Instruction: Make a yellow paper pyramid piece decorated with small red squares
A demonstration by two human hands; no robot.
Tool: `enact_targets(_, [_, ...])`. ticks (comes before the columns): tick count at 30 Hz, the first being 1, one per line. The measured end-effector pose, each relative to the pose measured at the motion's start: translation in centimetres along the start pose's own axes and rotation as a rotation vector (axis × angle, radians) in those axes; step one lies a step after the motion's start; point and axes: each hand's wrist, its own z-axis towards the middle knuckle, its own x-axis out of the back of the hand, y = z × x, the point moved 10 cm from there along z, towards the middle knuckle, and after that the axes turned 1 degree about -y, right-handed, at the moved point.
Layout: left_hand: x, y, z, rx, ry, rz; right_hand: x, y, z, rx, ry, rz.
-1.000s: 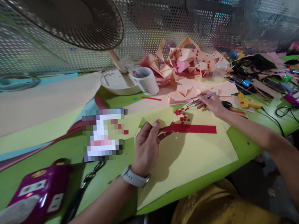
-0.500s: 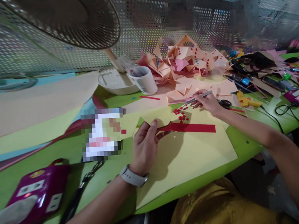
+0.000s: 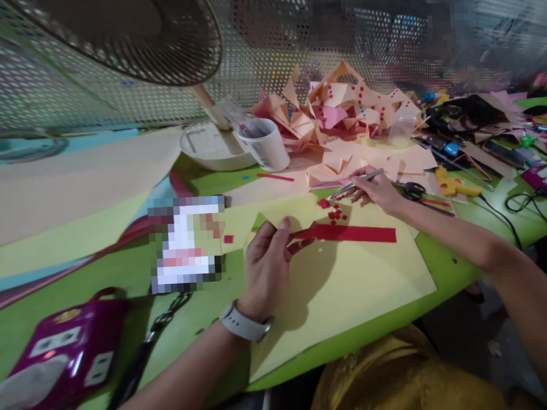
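Thumb and fingers of my left hand [image 3: 267, 263] close on a thin dark piece over the left end of a red paper strip [image 3: 357, 232]; I cannot make out its kind. The strip lies on a pale yellow sheet [image 3: 351, 292]. In my right hand [image 3: 373, 190] is a pair of metal tweezers [image 3: 361, 181], slanting down to the left. Their tips reach the edge of a scatter of small red paper squares [image 3: 334, 214], just above the strip. Whether the tips grip a square is too small to tell.
Behind stand a fan [image 3: 154, 34], a white cup [image 3: 268, 147] and a heap of folded peach paper [image 3: 337, 107]. Scissors [image 3: 411, 190] and a yellow glue gun [image 3: 453, 184] lie at right. A purple box [image 3: 79, 347] and a blurred-out device [image 3: 188, 246] are at left.
My right hand has moved slightly left and down, bringing the tweezer tips to the left part of the red squares. The left hand stays in nearly the same place.
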Motion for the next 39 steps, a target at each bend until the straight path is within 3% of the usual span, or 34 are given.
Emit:
enact_targets(24, [0.14,-0.20,0.00,0.020,0.017,-0.042,-0.53,-0.19,-0.17,-0.030,0.006,-0.006])
enact_targets(39, [0.02,-0.20,0.03,0.008,-0.009,-0.018,-0.84,-0.03,0.09,0.028,-0.008,0.048])
